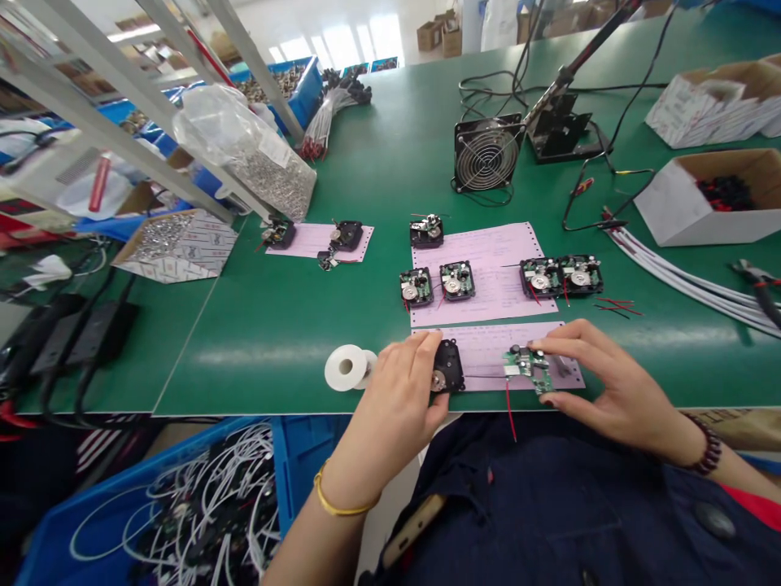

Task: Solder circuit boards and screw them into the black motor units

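Note:
My left hand (406, 374) is closed around the left side of a black plastic housing (450, 365) at the front of the bench. A round metal disc shows at its lower left, partly behind my fingers. Between thumb and fingers, my right hand (586, 366) grips a green circuit board (528, 368) by its right edge. A dark wire runs from the board to the housing, and a red wire (511, 411) hangs down over the bench edge. Beneath both lies a pink printed sheet (482, 338). A white spool (346, 368) stands left of my left hand.
Several similar assemblies, such as one housing with board (457, 281), lie on and beside pink sheets. Farther back are a fan (486, 155) and a black stand (565, 130). Pliers (760, 281) and white cables (677, 273) lie right. A blue bin (298, 464) sits below left.

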A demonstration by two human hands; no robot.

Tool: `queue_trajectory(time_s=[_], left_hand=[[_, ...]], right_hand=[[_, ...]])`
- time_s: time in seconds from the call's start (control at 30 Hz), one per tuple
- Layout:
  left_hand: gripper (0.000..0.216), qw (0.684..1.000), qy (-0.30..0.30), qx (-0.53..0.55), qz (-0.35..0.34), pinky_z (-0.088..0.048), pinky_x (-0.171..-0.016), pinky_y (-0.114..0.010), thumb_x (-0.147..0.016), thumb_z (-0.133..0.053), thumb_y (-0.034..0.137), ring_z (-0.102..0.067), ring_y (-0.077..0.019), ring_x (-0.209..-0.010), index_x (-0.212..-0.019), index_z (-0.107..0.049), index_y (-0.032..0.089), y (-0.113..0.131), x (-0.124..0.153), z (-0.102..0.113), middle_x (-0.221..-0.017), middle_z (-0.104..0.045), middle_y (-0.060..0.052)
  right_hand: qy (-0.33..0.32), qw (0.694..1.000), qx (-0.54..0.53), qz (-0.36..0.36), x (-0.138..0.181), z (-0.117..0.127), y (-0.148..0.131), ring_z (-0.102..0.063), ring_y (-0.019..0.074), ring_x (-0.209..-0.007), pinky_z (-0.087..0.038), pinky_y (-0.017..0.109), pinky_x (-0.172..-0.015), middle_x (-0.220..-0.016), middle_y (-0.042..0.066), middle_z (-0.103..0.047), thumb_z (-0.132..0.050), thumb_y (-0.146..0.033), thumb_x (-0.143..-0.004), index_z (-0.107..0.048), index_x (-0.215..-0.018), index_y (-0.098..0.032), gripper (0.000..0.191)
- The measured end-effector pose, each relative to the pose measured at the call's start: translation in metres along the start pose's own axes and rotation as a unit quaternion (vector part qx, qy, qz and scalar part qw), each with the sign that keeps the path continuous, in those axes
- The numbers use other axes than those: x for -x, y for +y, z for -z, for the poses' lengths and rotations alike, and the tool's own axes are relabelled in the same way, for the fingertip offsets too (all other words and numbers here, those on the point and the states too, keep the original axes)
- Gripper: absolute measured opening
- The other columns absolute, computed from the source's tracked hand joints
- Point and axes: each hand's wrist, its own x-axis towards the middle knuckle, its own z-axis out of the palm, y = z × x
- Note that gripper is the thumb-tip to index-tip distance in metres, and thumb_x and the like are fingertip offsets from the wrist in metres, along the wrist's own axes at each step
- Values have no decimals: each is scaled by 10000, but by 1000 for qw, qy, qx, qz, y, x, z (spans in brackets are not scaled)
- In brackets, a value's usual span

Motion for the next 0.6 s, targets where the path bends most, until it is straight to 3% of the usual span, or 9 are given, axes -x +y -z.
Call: queue_trajectory(time_s=[0.2, 0.37, 0.6], left_hand=[[856, 994, 32, 101, 35, -474, -1098, -524, -872, -744, 179, -547, -331, -1310, -1551, -223, 167, -3, 14, -26, -1429, -547, -205], [1063, 980, 35, 170, 95, -464, -1128, -506, -826, -813, 179, -534, -314, -1358, -1601, -90, 253, -7, 17, -30, -1441, -565, -157], [1138, 982, 35, 166, 81, -482, -1116, -514, -797, -834, 152, -540, -327, -1371, -1617, -60, 300, -11, 18, -30, -1474, -568, -145]], right_hand=[[-78, 997, -18, 14, -28, -20, -13, -592, 252, -1073, -535, 397, -906, -1169, 103, -606, -696, -300, -921, -567, -1320, -231, 425], [-96, 994, -41, 2, -48, -38, -17, -594, 267, -1086, -530, 434, -933, -1179, 113, -610, -714, -252, -899, -583, -1299, -214, 423], [-111, 991, -75, -2, -60, -57, -17, -580, 269, -1074, -509, 454, -943, -1144, 103, -617, -740, -240, -890, -593, -1301, -212, 438]])
